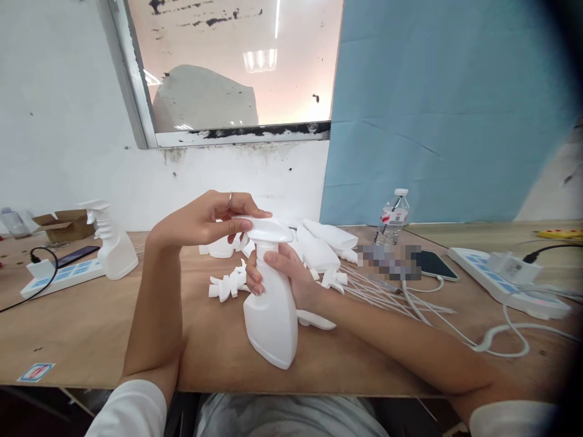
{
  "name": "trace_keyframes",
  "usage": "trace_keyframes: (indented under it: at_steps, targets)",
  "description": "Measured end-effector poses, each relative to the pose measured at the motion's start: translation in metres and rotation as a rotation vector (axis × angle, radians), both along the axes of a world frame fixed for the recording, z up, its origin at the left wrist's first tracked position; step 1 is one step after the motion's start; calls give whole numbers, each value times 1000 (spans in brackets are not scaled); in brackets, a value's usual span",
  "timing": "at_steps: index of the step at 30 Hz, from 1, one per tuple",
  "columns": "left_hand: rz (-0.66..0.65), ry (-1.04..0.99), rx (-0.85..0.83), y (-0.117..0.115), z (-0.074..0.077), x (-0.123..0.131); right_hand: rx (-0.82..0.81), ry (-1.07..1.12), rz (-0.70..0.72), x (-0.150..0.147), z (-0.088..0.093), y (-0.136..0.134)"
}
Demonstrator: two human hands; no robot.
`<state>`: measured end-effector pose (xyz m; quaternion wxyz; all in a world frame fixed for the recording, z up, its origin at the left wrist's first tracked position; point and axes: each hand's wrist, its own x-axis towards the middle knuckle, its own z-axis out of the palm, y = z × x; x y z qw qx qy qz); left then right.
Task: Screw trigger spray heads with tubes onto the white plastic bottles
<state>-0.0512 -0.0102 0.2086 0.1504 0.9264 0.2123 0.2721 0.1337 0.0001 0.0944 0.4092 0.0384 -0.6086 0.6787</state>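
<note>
A white spray bottle (273,328) stands tilted over the front part of the table. My right hand (296,273) is wrapped round its neck. On top of the neck sits a smooth white spray head (269,229), gripped by my left hand (218,218) between thumb and fingers. Several white trigger parts (230,284) lie behind the bottle, to its left. A flat white cover piece (316,320) rests on the table at the bottle's right. Farther back, several white bottles (319,249) lie on their sides, partly hidden by my hands.
A complete spray bottle (117,249) stands at left beside a power strip (68,276), a phone (77,256) and a cardboard box (64,226). Thin white tubes (382,291), a water bottle (394,218), another phone (436,266), cables and a second power strip (501,282) occupy the right.
</note>
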Motion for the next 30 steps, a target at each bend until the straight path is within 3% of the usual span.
trace_keyframes:
  at_steps: [30]
  targets:
    - [7,19,8,-2,1,1,32,-11,9,0,4,-4]
